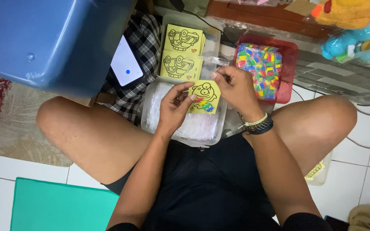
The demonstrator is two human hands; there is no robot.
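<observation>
Yellow card [205, 96] with a cartoon outline is sitting at the centre of the frame, over a clear tub [180, 128]. The left hand [174, 107] is pinching its left edge; the right hand [235, 85] is gripping its top corner. Holding it flat and steady seems wise, I judge.

I count: yellow picture cards, three, one held [205, 96] at centre, two [181, 51] stacked at 12 o'clock; clear trays [150, 111], two; red basket [290, 64], one, at 1 o'clock; phone [126, 66], one, at 11 o'clock.
</observation>
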